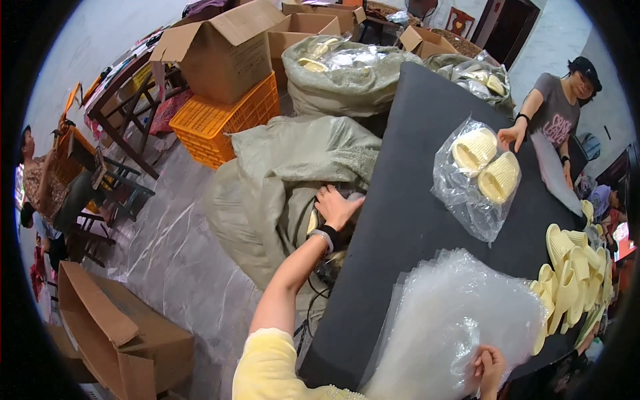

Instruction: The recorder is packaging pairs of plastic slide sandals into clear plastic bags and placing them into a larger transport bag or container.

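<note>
The left hand (335, 207) reaches off the black table's (413, 200) left edge into an open grey woven sack (280, 180), fingers curled together inside its mouth. At the near edge, the right hand (490, 368) pinches the stack of clear plastic bags (453, 320). Farther along lies a bagged pair of yellow slippers (483, 167).

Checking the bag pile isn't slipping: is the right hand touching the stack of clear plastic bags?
Touching. The head view shows the right hand with its fingers resting directly on the stack of clear plastic bags, no gap between.
</note>
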{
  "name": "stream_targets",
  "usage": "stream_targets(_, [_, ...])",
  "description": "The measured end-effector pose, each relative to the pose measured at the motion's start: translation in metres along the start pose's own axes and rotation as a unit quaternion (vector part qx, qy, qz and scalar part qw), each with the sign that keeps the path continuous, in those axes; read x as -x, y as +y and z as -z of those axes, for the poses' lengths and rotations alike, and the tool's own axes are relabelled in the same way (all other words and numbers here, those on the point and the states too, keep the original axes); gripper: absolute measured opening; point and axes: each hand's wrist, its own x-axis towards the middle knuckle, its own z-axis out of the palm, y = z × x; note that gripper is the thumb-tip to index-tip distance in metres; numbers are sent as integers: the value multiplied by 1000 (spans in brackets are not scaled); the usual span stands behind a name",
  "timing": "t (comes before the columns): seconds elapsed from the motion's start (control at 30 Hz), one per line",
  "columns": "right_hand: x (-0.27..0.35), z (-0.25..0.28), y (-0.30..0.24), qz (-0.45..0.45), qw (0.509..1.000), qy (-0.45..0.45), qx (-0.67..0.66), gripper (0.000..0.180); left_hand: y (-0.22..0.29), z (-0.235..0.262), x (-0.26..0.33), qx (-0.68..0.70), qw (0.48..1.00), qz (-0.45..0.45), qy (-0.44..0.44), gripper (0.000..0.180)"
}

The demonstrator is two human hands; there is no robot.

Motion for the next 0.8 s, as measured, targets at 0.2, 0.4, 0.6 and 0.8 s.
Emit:
stream_targets(0.2, [1, 0, 1, 17, 1000, -11, 2, 17, -37, -10, -45, -75, 970, 6, -232, 76])
stream_targets(0.4, [1, -2, 4, 40, 999, -15, -9, 18, -44, -11, -3, -95, 964, -89, -233, 44])
stream_targets(0.6, [0, -2, 4, 52, 998, -32, -16, 19, -71, 71, 10, -36, 976, -103, -190, 39])
stream_targets(0.8, [-2, -3, 1, 84, 994, -53, -52, 17, -86, 233, 2, 228, 942, 100, -225, 26])
